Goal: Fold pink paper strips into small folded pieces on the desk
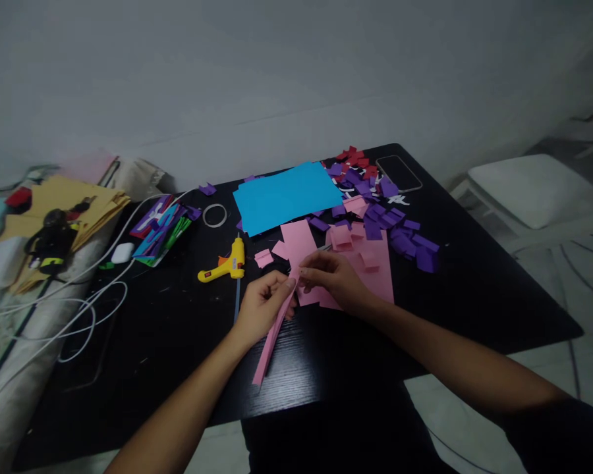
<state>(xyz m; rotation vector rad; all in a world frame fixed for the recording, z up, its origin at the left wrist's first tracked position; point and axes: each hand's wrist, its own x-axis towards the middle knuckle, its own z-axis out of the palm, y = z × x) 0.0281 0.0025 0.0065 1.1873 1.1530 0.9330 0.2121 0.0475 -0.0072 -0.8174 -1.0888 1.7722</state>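
Note:
My left hand is closed round several long pink paper strips that hang down toward the table's front edge. My right hand pinches the top of the same strips, just right of the left hand. Under the right hand lies a pink paper sheet with small pink cut squares on it. A larger pink piece lies just beyond the fingers. What may be scissors under the right hand is mostly hidden.
A yellow glue gun lies left of my hands on the black table. Behind it are a blue paper sheet, purple scraps, red scraps, a phone, a tape ring, coloured paper stacks and white cables.

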